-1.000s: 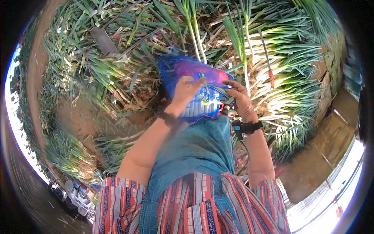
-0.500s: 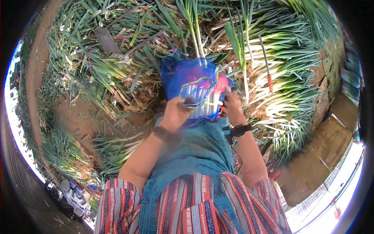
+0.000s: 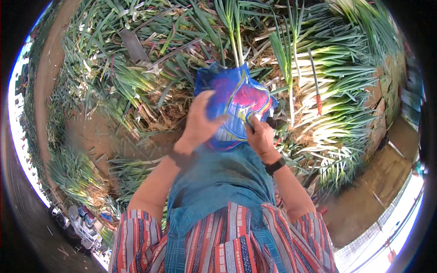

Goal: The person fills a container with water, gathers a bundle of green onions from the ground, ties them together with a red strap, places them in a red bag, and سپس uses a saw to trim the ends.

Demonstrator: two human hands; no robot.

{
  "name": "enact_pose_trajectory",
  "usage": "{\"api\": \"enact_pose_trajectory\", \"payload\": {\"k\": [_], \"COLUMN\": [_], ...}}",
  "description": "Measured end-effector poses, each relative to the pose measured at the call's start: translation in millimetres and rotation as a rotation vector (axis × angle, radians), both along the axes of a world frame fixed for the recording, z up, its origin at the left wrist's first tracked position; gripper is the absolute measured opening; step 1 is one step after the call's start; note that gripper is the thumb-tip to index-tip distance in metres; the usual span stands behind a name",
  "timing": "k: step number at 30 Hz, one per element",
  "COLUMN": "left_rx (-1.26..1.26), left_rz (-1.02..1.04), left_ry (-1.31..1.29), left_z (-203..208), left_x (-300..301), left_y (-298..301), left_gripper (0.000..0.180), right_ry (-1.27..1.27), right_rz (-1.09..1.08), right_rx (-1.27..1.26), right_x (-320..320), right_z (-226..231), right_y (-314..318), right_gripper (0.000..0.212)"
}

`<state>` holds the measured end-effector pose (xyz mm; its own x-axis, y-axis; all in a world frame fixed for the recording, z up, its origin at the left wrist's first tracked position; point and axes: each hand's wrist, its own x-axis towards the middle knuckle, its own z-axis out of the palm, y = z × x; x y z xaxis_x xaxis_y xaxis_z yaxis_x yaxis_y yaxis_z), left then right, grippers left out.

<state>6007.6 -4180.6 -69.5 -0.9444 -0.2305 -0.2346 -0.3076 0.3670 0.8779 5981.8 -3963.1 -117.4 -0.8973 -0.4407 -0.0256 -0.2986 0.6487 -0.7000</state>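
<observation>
2 hands, left hand and right hand, each grip closed on the blue plastic bag above green onions.

The bag looked like thin glossy blue plastic, crinkled. The apron was matt woven cloth; the ground bare rough dirt.

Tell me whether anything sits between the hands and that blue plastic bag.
Nothing visible does. The left hand lies flat against the front of the blue plastic bag, and the right hand grips its lower right edge. The green onions lie behind and beside it.
</observation>
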Motion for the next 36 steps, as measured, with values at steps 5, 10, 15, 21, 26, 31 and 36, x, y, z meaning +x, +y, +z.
{"api": "enact_pose_trajectory", "payload": {"k": [5, 10, 15, 21, 26, 31, 36], "left_rx": [-0.347, -0.859, -0.857, -0.43, -0.085, 1.012, -0.199], "left_rz": [-0.303, -0.575, -0.796, -0.176, 0.144, 0.682, 0.136], "left_ry": [0.247, 0.219, -0.087, -0.054, -0.285, -0.172, -0.331], "left_z": [-7.4, -47.4, -95.2, -61.4, 0.2, 44.1, 35.5], "left_x": [-65.8, -100.4, -100.0, -64.3, -43.4, -16.8, 84.4], "left_y": [21.3, 14.9, -17.9, -99.0, -114.8, -107.5, -136.2], "left_gripper": [0.087, 0.083, 0.011, 0.016, 0.014, 0.01, 0.013], "right_ry": [0.141, 0.223, 0.118, -0.315, -0.192, 0.312, -0.478], "right_rz": [0.321, 0.52, 0.377, -0.11, 0.07, 0.28, 0.124], "right_rx": [0.038, 0.019, 0.028, 0.521, 0.643, 0.615, 0.473], "right_x": [-8.2, -9.4, -8.6, -51.0, -75.2, -80.9, -1.4], "right_z": [27.4, 44.9, 52.6, 10.5, 19.7, 24.7, 9.5], "right_y": [9.1, 23.6, 50.4, 137.9, 104.3, 75.2, 108.0], "right_gripper": [0.019, 0.026, 0.027, 0.038, 0.066, 0.07, 0.034]}}
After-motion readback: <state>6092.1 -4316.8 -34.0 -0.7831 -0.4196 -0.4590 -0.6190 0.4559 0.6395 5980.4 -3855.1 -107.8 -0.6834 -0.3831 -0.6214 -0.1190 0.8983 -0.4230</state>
